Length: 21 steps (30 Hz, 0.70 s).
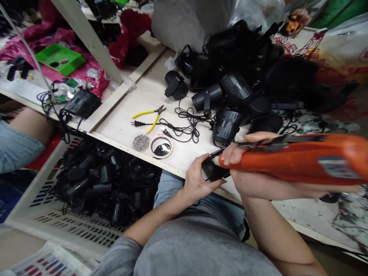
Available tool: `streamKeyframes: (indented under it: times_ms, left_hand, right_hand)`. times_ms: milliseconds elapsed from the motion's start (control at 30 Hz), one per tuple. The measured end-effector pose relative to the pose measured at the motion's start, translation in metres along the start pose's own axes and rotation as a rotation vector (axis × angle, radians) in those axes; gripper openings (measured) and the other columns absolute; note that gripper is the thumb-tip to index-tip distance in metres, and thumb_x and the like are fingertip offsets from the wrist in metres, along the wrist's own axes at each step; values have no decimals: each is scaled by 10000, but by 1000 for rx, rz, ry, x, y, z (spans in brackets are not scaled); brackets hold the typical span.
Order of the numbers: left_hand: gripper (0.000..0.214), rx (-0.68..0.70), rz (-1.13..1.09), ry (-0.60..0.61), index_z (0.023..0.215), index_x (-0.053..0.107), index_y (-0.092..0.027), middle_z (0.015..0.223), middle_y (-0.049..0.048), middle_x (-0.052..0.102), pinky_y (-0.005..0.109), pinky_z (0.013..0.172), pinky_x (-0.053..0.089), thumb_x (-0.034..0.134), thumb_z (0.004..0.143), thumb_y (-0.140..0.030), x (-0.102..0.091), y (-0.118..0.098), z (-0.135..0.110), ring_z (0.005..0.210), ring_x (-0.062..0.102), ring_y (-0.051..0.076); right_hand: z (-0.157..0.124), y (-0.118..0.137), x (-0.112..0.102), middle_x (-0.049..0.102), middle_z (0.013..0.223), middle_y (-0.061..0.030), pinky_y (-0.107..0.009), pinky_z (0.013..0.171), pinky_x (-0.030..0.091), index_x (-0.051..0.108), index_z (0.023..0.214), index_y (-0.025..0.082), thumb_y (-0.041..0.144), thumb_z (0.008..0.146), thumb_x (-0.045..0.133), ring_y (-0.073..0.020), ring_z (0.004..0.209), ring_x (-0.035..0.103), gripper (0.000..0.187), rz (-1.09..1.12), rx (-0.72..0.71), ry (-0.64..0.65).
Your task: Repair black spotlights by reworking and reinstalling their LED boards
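Note:
My right hand (253,180) grips an orange electric screwdriver (290,161), which lies almost level with its tip pointing left. The tip meets a small black lamp part (212,171) at the table's near edge. My left hand (198,180) is closed around that black part and steadies it from the left. Most of the part is hidden by my fingers.
A pile of black spotlights (238,88) with cords fills the table's back. Yellow-handled pliers (149,115), a plug cable (172,128), a small dish of screws (140,142) and a tape roll (161,147) lie left. A white crate (94,184) of black parts stands below. Another person's leg (17,138) is at left.

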<state>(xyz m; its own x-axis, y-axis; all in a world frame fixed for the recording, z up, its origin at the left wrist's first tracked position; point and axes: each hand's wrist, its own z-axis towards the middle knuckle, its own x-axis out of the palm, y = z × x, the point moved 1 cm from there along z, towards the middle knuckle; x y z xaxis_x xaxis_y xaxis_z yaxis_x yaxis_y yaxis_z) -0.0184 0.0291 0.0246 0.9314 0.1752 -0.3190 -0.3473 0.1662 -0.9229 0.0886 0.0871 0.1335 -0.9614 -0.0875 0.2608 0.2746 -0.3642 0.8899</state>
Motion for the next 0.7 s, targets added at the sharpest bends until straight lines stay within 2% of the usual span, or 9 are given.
streamKeyframes:
  times_ms: [67, 167, 267, 333, 467, 600, 700]
  left_hand:
    - [832, 36, 7, -16, 1357, 476, -183, 1233, 113, 684, 460, 971, 598, 885, 675, -427, 0, 1, 1, 1132, 695, 285]
    - [796, 124, 17, -29, 1357, 482, -189, 1229, 114, 681, 451, 960, 603, 873, 708, -433, 1, 3, 1, 1130, 695, 279]
    - [751, 197, 28, -40, 1354, 485, -200, 1233, 113, 677, 452, 974, 598, 853, 741, -433, 1, 6, 1, 1145, 689, 279]
    - [801, 180, 34, -51, 1384, 457, -201, 1255, 119, 668, 458, 984, 596, 858, 734, -443, 3, 8, -1, 1162, 684, 287]
    - [929, 95, 25, -48, 1436, 391, -196, 1317, 138, 641, 480, 1021, 583, 883, 695, -463, 5, 11, -5, 1203, 668, 302]
    - [859, 86, 36, -55, 1391, 433, -197, 1264, 121, 661, 462, 994, 596, 866, 708, -484, 5, 10, -5, 1153, 689, 288]
    - [838, 85, 21, -60, 1379, 446, -192, 1249, 121, 664, 465, 986, 596, 858, 714, -492, 5, 9, -4, 1143, 688, 288]
  right_hand:
    - [6, 8, -5, 587, 631, -12, -421, 487, 528, 702, 1035, 263, 853, 801, 469, -221, 488, 585, 676, -12, -82, -19]
    - [9, 13, -10, 618, 631, -13, -409, 456, 537, 721, 1062, 248, 750, 875, 475, -222, 486, 614, 590, -30, -142, -56]
    - [9, 10, -11, 634, 635, -23, -415, 448, 551, 727, 1078, 216, 832, 806, 486, -215, 472, 609, 715, 42, -141, 18]
    - [8, 6, -9, 622, 620, -19, -412, 445, 555, 728, 1071, 207, 895, 756, 481, -199, 451, 586, 796, 109, -132, 42]
    - [8, 0, -6, 635, 657, -30, -409, 447, 558, 727, 1034, 201, 933, 733, 447, -196, 466, 599, 840, 182, -59, -7]
    - [11, -3, -4, 690, 778, -70, -385, 398, 520, 721, 987, 204, 987, 678, 391, -198, 478, 622, 904, 189, -16, -31]
    - [12, -4, -1, 710, 866, -69, -373, 377, 508, 689, 973, 237, 995, 660, 395, -178, 477, 614, 872, 183, 5, -50]
